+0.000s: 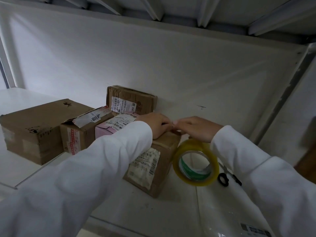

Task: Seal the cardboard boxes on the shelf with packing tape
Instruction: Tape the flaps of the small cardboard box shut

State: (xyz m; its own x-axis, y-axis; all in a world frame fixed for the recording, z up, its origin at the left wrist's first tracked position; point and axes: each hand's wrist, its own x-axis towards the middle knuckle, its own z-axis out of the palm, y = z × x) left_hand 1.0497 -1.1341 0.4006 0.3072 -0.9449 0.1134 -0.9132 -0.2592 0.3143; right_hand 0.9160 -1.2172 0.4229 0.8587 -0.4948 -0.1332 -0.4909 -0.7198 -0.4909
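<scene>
Both hands meet over the top of the nearest cardboard box (153, 161), which stands toward the front of the white shelf (153, 212). The left hand (156, 124) rests on the box top, fingers curled; the right hand (196, 128) pinches at something by the box's top edge, though motion blur hides what. The yellowish roll of packing tape (195, 164) hangs just below the right hand, beside the box. Black-handled scissors (228, 177) lie right of it. Four more parcels (34, 130) sit behind, one with a flap ajar
</scene>
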